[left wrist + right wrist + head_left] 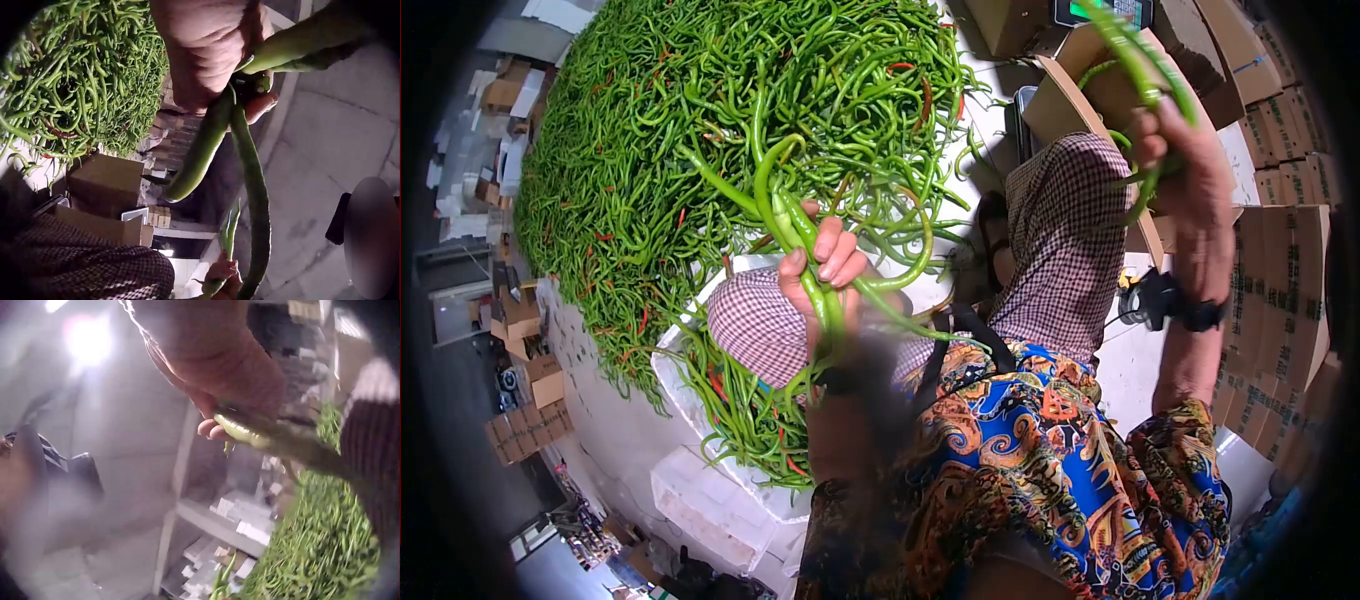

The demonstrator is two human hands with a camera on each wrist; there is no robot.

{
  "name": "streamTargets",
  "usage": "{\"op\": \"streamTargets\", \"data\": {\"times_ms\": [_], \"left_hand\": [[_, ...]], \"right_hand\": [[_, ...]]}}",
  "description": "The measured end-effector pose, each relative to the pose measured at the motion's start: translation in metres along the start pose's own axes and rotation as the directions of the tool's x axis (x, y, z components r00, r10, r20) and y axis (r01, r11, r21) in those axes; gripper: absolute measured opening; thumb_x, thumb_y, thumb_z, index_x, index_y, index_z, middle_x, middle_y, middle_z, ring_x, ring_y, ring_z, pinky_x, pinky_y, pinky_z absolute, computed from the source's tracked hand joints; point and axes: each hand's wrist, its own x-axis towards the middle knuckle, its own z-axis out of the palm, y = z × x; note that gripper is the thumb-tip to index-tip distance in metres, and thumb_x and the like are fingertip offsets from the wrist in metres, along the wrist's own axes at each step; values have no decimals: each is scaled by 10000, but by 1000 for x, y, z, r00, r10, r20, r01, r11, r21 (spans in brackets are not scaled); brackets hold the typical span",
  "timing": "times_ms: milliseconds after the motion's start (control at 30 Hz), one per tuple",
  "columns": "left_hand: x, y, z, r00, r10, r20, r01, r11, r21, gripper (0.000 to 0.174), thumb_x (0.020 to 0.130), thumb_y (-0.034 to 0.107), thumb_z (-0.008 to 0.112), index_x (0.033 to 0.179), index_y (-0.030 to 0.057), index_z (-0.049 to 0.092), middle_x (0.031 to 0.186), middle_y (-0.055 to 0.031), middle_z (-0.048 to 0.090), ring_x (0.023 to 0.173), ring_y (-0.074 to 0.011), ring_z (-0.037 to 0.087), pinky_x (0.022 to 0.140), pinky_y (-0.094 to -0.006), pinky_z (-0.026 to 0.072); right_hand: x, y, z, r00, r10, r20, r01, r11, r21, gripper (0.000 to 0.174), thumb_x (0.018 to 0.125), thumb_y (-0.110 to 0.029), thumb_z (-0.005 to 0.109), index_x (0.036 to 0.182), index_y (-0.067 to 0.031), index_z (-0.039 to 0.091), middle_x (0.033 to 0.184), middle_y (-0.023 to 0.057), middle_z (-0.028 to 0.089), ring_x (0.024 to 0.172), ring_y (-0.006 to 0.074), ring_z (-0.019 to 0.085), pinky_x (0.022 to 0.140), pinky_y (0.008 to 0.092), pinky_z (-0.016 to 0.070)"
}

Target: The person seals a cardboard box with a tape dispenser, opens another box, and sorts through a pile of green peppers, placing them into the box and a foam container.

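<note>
Long green peppers (pixel 785 215) are gripped in the left hand (pixel 832 265), its fingers curled round them above the near knee. In the left wrist view the left hand (pixel 209 56) holds several peppers (pixel 253 187) that stick out both ways. Raised at the right, the right hand (pixel 1185 150) grips more green peppers (pixel 1135 65) over an open cardboard box. The right wrist view shows the right hand (pixel 219 362) with fingers round a pepper (pixel 244 432). A large heap of green peppers (pixel 630 130) lies beyond the left hand.
A white container (pixel 670 345) with peppers stands beside the left knee. At the right are the open cardboard box (pixel 1080 95), a scale with a lit display (pixel 1135 12) and stacked cartons (pixel 1270 300). A white foam block (pixel 710 500) lies at lower left.
</note>
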Motion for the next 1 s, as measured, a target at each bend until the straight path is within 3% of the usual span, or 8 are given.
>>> {"op": "streamTargets", "data": {"times_ms": [233,367,467,567,700,833,900,1000], "left_hand": [[-1,-4,1,999,-37,-37,36,999,-13,470,855,93,578,1295,5,438,789,-55,430,635,-111,436,541,-229,396],[0,-8,-1,998,-50,-28,49,998,-49,464,855,90,579,1286,-6,435,785,-52,426,628,-105,431,535,-227,393],[-3,-13,5,996,-85,-41,81,993,-82,451,863,81,560,1278,-24,417,785,-46,431,624,-99,453,538,-227,423],[1,-20,12,993,-114,-22,110,985,-131,442,876,81,547,1277,-38,401,780,-41,442,625,-97,478,543,-221,460],[1,-19,21,986,-150,76,162,964,-213,484,877,81,557,1322,-13,391,821,-80,448,653,-133,462,551,-251,419],[-5,-12,29,993,-94,73,107,974,-200,464,881,82,549,1312,-14,406,820,-78,447,662,-132,458,552,-257,420],[-8,-5,27,999,-44,11,45,983,-177,465,875,83,549,1309,-10,410,821,-74,446,665,-129,455,554,-254,417],[-8,-1,23,1000,-11,-19,10,998,-60,469,875,104,543,1310,-10,412,824,-67,441,663,-122,446,553,-246,408]], "right_hand": [[4,-42,-105,988,-101,-118,50,927,-371,389,942,-210,586,1249,20,521,966,42,597,786,82,531,730,200,444],[-9,14,-88,916,-377,136,188,105,-977,537,889,-245,664,1349,-43,475,1237,130,583,1170,215,534,978,364,424],[-28,30,-8,993,-46,110,116,589,-800,386,878,-120,627,1258,-84,568,1160,69,615,998,176,572,880,304,464],[-16,70,36,876,25,481,347,659,-667,428,858,-84,624,1279,-100,551,1138,68,601,857,132,548,730,282,462],[1,126,69,741,224,633,52,921,-386,397,852,-58,612,1247,-84,579,978,47,627,685,98,511,596,242,430],[6,158,58,575,457,679,-112,866,-488,356,826,-32,614,1179,-79,624,961,49,649,735,125,576,614,283,466],[4,173,51,586,693,420,523,73,-849,312,795,-34,633,1105,-54,654,967,62,671,858,166,627,692,321,495],[-11,163,47,649,553,523,541,149,-828,471,767,-63,660,1230,-50,578,1095,97,657,972,208,630,767,358,502]]}}
